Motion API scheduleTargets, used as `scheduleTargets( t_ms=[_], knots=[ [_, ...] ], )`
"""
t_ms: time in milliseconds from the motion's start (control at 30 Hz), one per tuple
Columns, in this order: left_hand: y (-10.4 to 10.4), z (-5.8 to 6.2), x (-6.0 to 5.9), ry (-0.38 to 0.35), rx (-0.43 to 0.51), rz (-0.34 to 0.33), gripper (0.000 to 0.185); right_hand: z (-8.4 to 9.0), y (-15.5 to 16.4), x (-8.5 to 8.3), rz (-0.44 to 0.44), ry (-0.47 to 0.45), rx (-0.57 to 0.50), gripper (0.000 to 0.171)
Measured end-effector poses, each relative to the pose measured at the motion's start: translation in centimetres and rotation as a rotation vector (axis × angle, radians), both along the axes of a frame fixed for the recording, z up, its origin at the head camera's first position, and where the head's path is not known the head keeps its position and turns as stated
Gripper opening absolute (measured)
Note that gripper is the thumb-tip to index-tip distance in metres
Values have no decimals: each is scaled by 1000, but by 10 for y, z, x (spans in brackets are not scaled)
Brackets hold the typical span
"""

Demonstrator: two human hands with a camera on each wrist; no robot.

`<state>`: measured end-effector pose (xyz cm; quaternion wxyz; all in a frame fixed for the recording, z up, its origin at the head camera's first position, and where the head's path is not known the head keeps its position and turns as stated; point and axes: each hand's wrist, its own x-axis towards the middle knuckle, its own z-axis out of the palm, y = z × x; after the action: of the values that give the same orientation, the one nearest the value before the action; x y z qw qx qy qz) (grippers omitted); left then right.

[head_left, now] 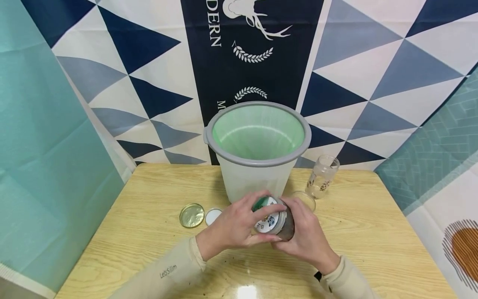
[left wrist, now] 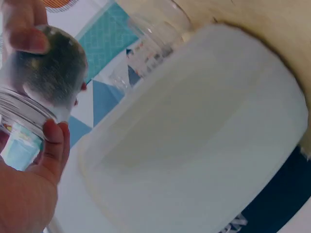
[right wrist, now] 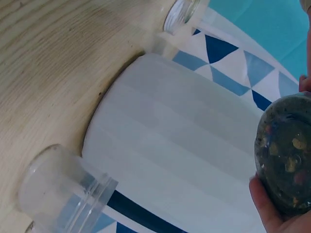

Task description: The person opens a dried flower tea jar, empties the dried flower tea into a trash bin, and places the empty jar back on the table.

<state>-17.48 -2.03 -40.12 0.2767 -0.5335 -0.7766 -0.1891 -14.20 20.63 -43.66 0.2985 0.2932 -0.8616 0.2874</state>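
In the head view both hands hold a jar point(head_left: 286, 226) with a printed white and green lid point(head_left: 267, 220), tilted in front of a bin. My left hand point(head_left: 239, 224) grips the lid end, fingers spread round its edge. My right hand point(head_left: 308, 234) holds the jar's body. Dark contents with lighter bits show through the jar's base point(right wrist: 291, 160) in the right wrist view. Threads of the jar's neck point(left wrist: 24, 109) appear beside the left fingers in the left wrist view.
A white bin point(head_left: 257, 178) with a grey rim and green inside stands just behind the hands. To its right is a clear glass point(head_left: 323, 176) with a printed pattern. A gold lid point(head_left: 192, 215) and a small white lid point(head_left: 213, 216) lie at left on the wooden table point(head_left: 149, 232).
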Motion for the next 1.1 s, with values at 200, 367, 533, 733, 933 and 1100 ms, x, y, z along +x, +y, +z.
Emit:
scheduleTargets(
  t_ms=[200,367,533,733,933,1100],
  knots=[
    [-2,2,4,-35,-46,45,81,0,5,0,-11,25,36,91],
    [-8,7,3,4,-153,-1,85,0,6,0,8,21,36,100],
    [-10,9,-1,32,-186,-41,86,1,5,0,16,17,30,102],
    [-7,6,1,2,-134,29,96,0,3,0,26,10,41,99],
    [-5,3,5,-50,-102,79,97,-1,3,0,19,0,47,97],
    [-8,5,5,-82,-139,63,95,-3,2,1,13,-11,41,101]
  ],
)
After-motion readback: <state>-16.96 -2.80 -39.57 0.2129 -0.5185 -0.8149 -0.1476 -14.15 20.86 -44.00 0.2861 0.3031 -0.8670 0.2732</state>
